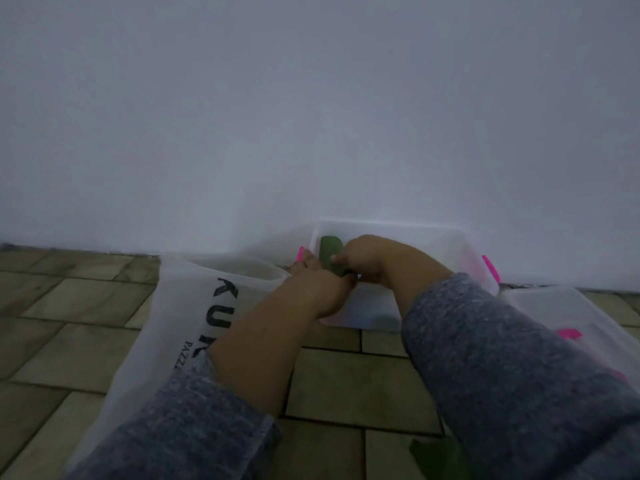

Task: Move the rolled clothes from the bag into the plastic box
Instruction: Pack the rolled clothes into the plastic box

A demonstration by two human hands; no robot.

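A clear plastic box point(464, 251) with pink clips stands on the tiled floor against the white wall. Both hands reach into its left end and hold a green rolled cloth point(329, 252). My left hand point(318, 282) grips the roll from the left and below. My right hand point(363, 261) closes on it from the right. A white plastic bag point(180, 313) with black lettering lies open to the left of the box, under my left forearm. What is inside the bag is hidden.
The clear lid point(561, 313) with a pink clip lies on the floor right of the box. A green cloth point(436, 455) shows at the bottom edge. The wall point(311, 116) rises directly behind the box. Tiled floor point(69, 306) spreads to the left.
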